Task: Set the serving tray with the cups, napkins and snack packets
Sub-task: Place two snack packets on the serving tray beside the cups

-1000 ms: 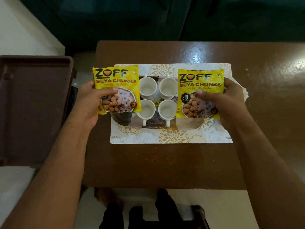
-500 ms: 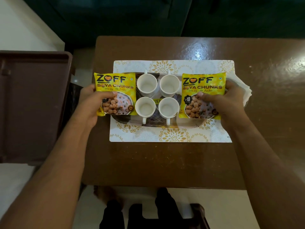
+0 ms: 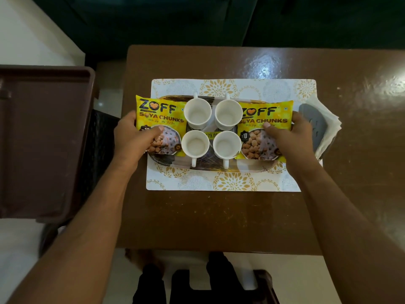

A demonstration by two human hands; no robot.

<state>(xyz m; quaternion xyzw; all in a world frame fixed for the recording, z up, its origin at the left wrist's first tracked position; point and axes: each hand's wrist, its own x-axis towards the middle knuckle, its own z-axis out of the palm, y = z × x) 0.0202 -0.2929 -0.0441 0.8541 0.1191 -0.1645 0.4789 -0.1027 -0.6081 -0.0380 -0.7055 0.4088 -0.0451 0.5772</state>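
At the far left stands one dark brown plastic chair point(image 3: 43, 139), beside the brown table point(image 3: 219, 216). On the table lies one floral placemat point(image 3: 230, 183), and on it one patterned serving tray point(image 3: 197, 166). The left hand point(image 3: 131, 141) pinches the left snack packet point(image 3: 162, 115), thumb on its face, at the tray's left end. Four white cups point(image 3: 198, 114) stand in two rows of two at the tray's middle, the far pair's handles pointing far, the near pair's near. The right hand point(image 3: 291, 137) grips the right snack packet point(image 3: 266, 119) likewise at the tray's right end. Two packets in all. Just right of the tray lies one stack of white napkins point(image 3: 328, 126) under a grey holder point(image 3: 313, 123).
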